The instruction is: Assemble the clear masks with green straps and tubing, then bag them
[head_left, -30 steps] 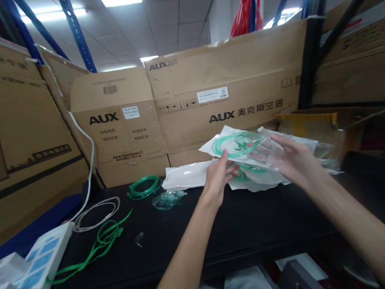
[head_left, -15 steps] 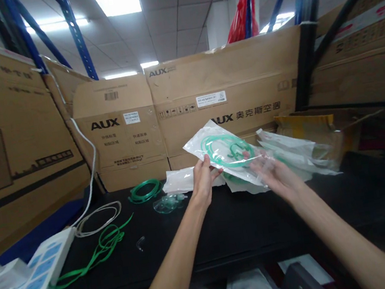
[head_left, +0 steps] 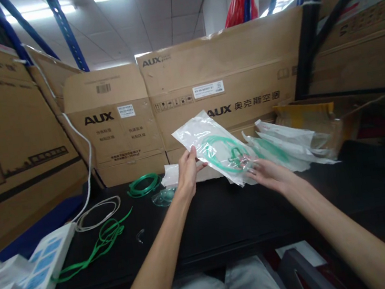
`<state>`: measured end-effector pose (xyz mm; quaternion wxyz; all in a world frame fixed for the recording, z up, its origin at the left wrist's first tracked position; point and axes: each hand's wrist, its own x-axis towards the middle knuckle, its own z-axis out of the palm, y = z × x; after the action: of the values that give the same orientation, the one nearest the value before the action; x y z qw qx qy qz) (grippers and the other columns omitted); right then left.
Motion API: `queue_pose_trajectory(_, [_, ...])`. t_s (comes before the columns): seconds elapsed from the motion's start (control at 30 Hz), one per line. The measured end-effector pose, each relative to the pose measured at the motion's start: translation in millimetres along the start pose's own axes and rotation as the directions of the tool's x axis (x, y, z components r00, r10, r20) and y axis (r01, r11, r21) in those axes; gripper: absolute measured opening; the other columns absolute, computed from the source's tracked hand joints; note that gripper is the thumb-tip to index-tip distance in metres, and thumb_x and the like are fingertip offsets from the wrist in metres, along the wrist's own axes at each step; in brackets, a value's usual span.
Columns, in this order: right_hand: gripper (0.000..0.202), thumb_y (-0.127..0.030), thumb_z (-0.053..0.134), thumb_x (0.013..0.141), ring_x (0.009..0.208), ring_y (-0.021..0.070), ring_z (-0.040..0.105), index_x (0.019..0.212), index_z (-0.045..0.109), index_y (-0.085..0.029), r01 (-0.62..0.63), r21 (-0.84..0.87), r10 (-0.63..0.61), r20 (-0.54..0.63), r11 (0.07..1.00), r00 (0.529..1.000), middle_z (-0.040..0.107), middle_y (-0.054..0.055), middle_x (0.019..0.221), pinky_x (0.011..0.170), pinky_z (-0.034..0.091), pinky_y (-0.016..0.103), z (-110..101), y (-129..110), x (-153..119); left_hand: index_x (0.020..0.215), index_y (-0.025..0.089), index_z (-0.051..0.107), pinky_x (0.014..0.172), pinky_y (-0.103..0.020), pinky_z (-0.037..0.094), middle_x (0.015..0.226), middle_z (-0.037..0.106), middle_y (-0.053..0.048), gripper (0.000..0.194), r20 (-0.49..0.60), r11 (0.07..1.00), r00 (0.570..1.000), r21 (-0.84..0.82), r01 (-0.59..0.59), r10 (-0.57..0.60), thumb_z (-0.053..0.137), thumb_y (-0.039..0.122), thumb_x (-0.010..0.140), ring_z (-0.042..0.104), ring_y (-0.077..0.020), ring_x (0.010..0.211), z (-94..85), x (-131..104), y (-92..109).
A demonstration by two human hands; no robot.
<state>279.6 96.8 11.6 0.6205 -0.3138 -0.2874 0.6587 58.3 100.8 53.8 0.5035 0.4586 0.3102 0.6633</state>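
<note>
A clear-and-white plastic pouch (head_left: 209,135) with coiled green tubing (head_left: 210,154) inside is held tilted above the black table. My left hand (head_left: 188,171) pinches its left edge, thumb in front. At the pouch's lower right, my right hand (head_left: 263,170) grips the clear film, its fingertips partly veiled by the plastic. Behind and right of that hand lie several similar pouches (head_left: 286,142). Left of my left hand are a coil of green tube (head_left: 144,184) and a clear plastic mask-like piece (head_left: 164,197), partly covered by my forearm.
On the left lie a green strap (head_left: 107,239), a white cable loop (head_left: 98,214) and a power strip (head_left: 39,269) with plugs. A small clear elbow piece (head_left: 140,236) rests on the table. Cardboard boxes (head_left: 120,145) wall the back; an open carton (head_left: 308,122) stands at right.
The pouch and both hands have shifted slightly left in view. My right hand has come into a closer grip on the pouch's lower right part. The camera view has tipped slightly downward.
</note>
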Motion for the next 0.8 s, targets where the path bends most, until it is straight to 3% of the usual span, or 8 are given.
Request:
queue_pose_trajectory(0.2, [0.018,-0.002,0.057,0.09,0.07,0.0167,0.077,0.094,0.069,-0.015,0.027,-0.033,-0.03,-0.122,0.999,0.992,0.078,0.009,0.083,0.063,0.065,0.018,-22.5,-20.1,-27.1,0.099,0.014,0.068,0.074,-0.025,0.059,0.101,0.07,-0.008,0.018,-0.158,0.999,0.987,0.014,-0.036,0.038,0.057,0.028,0.096,0.065,-0.013,0.081,-26.5,9.5,9.6])
queue_pose_trajectory(0.33, [0.025,0.003,0.049,0.091,0.066,0.0173,0.077,0.1,0.068,-0.01,0.037,-0.014,-0.039,-0.236,0.999,0.971,0.079,0.013,0.087,0.059,0.064,0.016,-37.8,-34.0,-52.3,0.098,0.013,0.064,0.087,-0.03,0.061,0.098,0.068,-0.006,0.016,-0.259,0.997,0.964,0.059,-0.049,0.062,0.051,0.023,0.099,0.066,-0.0107,0.081,-50.0,16.0,14.8])
queue_pose_trajectory(0.5, [0.025,0.004,0.048,0.092,0.062,0.0167,0.076,0.096,0.069,-0.01,-0.005,0.009,0.008,-0.337,1.0,0.941,0.079,0.011,0.083,0.055,0.064,0.015,-37.8,-32.6,-83.1,0.091,0.011,0.064,0.092,-0.033,0.06,0.087,0.07,-0.006,0.013,-0.221,0.96,0.974,0.261,0.101,-0.043,0.057,0.02,0.097,0.069,-0.0119,0.079,-77.7,23.6,15.9])
queue_pose_trajectory(0.57, [0.025,0.005,0.049,0.091,0.063,0.0166,0.076,0.092,0.069,-0.009,-0.027,-0.01,0.022,-0.346,1.0,0.938,0.079,0.011,0.083,0.055,0.064,0.016,-34.9,-26.2,-90.1,0.084,0.01,0.067,0.085,-0.032,0.062,0.083,0.073,-0.009,0.015,-0.186,0.891,0.974,0.409,0.195,-0.128,0.063,0.022,0.093,0.071,-0.0154,0.076,-90.9,24.8,19.4])
queue_pose_trajectory(0.67, [0.021,0.004,0.053,0.091,0.066,0.0158,0.077,0.09,0.069,-0.009,-0.063,-0.061,0.042,-0.298,0.996,0.954,0.079,0.011,0.086,0.057,0.065,0.016,-33.2,-13.6,-93.6,0.067,0.011,0.07,0.071,-0.034,0.062,0.068,0.074,-0.013,0.03,-0.178,0.693,0.958,0.662,0.286,-0.226,0.071,0.034,0.085,0.071,-0.0215,0.063,-112.3,25.2,31.9])
queue_pose_trajectory(0.73, [0.017,0.002,0.058,0.09,0.071,0.0157,0.077,0.093,0.07,-0.009,-0.084,-0.107,0.056,-0.243,0.991,0.968,0.079,0.01,0.09,0.06,0.065,0.017,-33.8,-4.0,-92.9,0.063,0.012,0.072,0.069,-0.035,0.06,0.065,0.075,-0.012,0.04,-0.18,0.529,0.961,0.806,0.265,-0.208,0.068,0.045,0.085,0.07,-0.0231,0.058,-122.5,26.0,41.8])
queue_pose_trajectory(0.8, [0.014,-0.003,0.065,0.089,0.079,0.0172,0.078,0.099,0.07,-0.011,-0.111,-0.164,0.081,-0.179,0.98,0.981,0.079,0.009,0.098,0.061,0.066,0.02,-33.6,5.7,-91.3,0.07,0.014,0.076,0.077,-0.036,0.058,0.074,0.078,-0.012,0.045,-0.148,0.371,0.979,0.909,0.19,-0.138,0.061,0.051,0.089,0.073,-0.0253,0.068,-125.1,28.7,47.7])
